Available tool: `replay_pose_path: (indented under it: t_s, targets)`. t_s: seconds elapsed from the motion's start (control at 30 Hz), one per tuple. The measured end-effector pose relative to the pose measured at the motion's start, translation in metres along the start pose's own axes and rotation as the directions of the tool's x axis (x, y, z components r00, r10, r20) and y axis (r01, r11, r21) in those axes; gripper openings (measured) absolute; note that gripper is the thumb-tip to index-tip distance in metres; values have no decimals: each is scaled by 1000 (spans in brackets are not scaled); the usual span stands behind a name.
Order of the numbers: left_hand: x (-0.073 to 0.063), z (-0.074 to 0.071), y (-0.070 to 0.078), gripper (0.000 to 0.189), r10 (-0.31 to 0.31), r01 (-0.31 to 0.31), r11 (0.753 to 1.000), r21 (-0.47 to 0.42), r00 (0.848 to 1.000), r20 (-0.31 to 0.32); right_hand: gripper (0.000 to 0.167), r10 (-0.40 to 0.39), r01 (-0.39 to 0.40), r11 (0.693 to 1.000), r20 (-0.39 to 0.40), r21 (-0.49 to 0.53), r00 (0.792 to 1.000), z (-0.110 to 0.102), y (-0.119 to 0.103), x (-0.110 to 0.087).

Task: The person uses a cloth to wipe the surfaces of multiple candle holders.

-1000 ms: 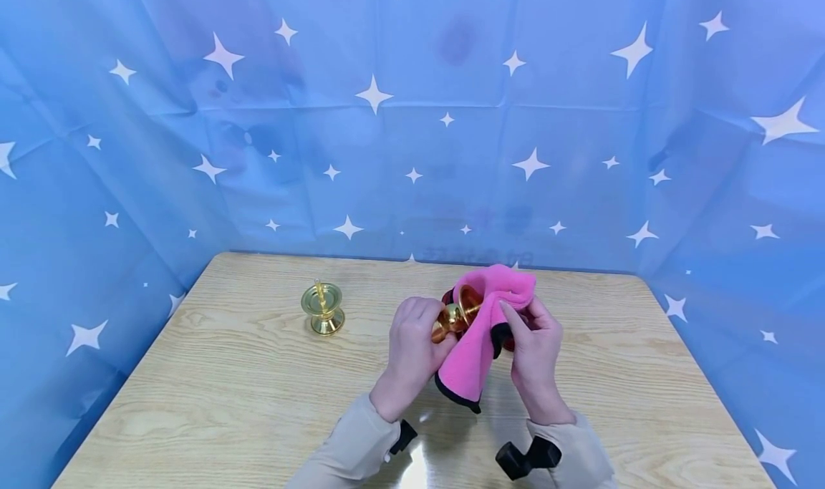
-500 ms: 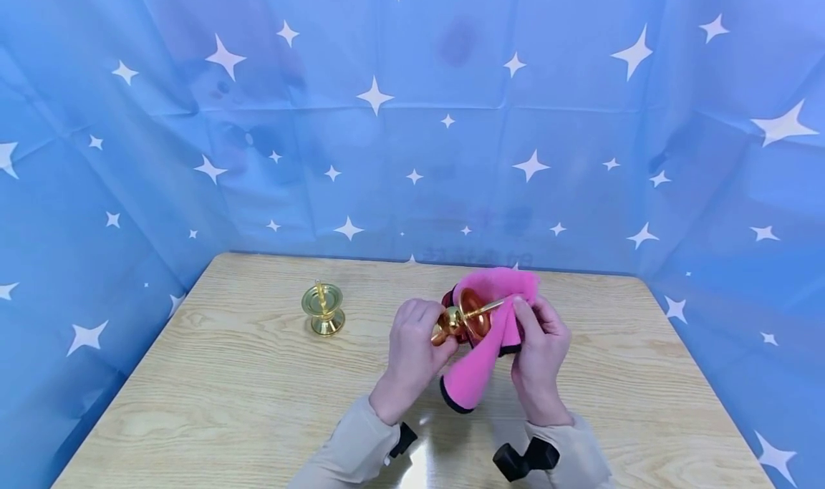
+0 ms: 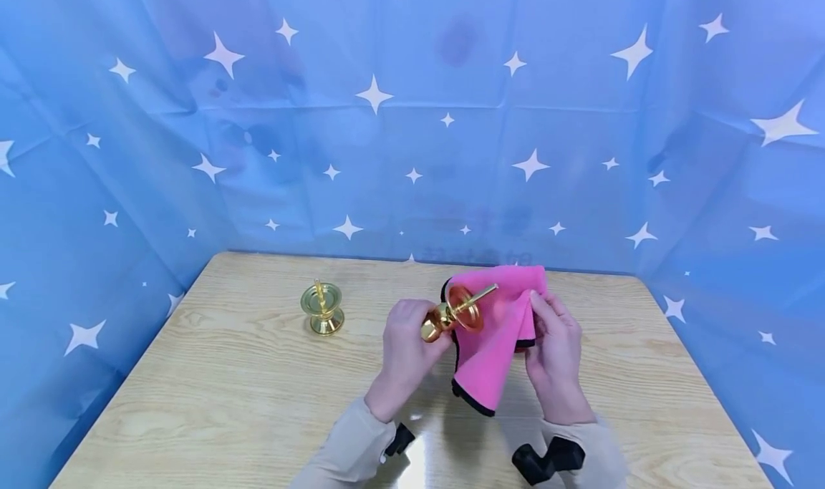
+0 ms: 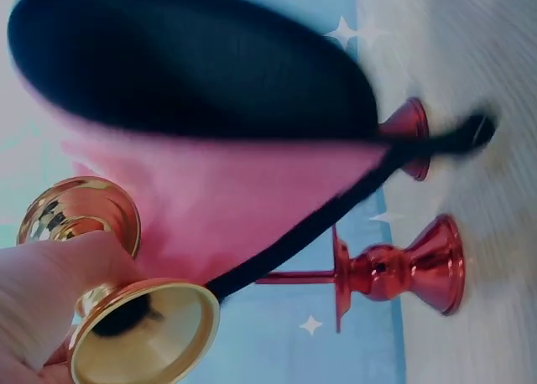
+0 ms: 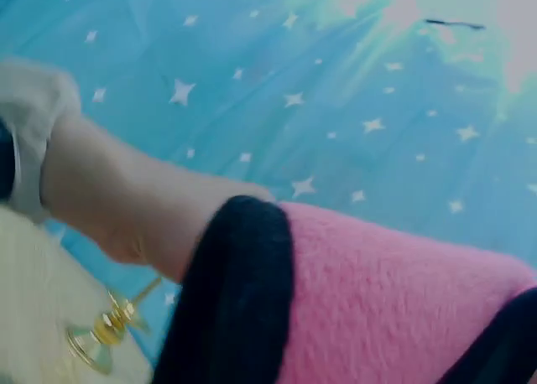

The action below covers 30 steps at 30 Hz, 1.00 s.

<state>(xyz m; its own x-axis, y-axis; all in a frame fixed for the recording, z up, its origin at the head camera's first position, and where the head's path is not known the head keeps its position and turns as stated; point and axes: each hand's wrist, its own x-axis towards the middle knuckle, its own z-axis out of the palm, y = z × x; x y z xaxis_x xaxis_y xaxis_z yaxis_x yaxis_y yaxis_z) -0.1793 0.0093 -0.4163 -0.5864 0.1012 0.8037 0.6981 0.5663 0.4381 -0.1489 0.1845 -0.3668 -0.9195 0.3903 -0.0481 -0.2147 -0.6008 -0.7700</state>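
My left hand [image 3: 406, 349] grips a shiny gold candlestick [image 3: 438, 323] by its stem, tilted so that its dish and spike point up and to the right. The underside of its hollow base faces the left wrist camera. Between finger and thumb, my right hand [image 3: 557, 353] pinches a pink cloth [image 3: 485, 364] with black edging and a dark back. The cloth hangs in folds behind the candlestick's dish, the spike overlapping it in the head view. In the right wrist view the cloth [image 5: 386, 300] covers most of the foreground.
Two red metal candlesticks, one whole [image 4: 386, 271] and one partly covered [image 4: 407, 141], stand behind the cloth in the left wrist view. Another gold candlestick [image 3: 324, 308] stands at the table's back left. A blue star-patterned curtain [image 3: 412, 138] surrounds the wooden table [image 3: 225, 389].
My right hand has drawn the cloth off the candlestick's spike and moved right. The left hand has turned the candlestick so the spike points higher, and the cloth hangs more spread out.
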Motion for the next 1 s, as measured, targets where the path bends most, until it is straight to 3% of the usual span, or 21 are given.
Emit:
replay_pose_path:
  t_s: [0.07, 0.17, 0.23, 0.3, 0.47, 0.53, 0.6, 0.7, 0.83, 1.0]
  targets:
    - [2, -1, 1, 31, -8, 8, 1000, -6, 1000, -13, 18, 98, -96, 995, 43, -37, 994, -3, -3, -1]
    - [5, -1, 4, 29, -7, 7, 1000, 1, 1000, -19, 18, 151, -134, 978, 100, -158, 983, -4, -1, -3]
    - [6, 0, 6, 28, -8, 8, 1000, 11, 1000, -20, 19, 125, -93, 965, 116, -247, 985, -4, 2, -3]
    - [5, 1, 7, 29, -10, 10, 1000, 26, 1000, -26, 20, 53, -6, 931, 118, -364, 992, -3, 5, -3]
    - [4, 3, 9, 31, -16, 18, 999, 35, 999, -33, 8, -104, 169, 783, 142, -599, 984, 1, 11, -4]
    - [3, 3, 9, 32, -17, 18, 999, 42, 999, -33, 13, -116, 191, 756, 159, -626, 980, 2, 11, -4]
    - [2, 3, 8, 33, -9, 11, 998, 62, 999, -33, 12, -110, 191, 763, 167, -617, 980, 3, 12, -4]
    - [2, 2, 8, 35, 7, -5, 995, 99, 1000, -26, 8, -74, 158, 801, 167, -577, 983, 3, 11, -5]
    - [2, 2, 9, 35, 39, -35, 990, 140, 999, -22, 21, -1, 95, 841, 174, -533, 985, 3, 7, -4]
    - [2, 1, 6, 35, 67, -63, 988, 142, 998, -19, 26, 98, -9, 886, 169, -463, 981, 3, -1, -3]
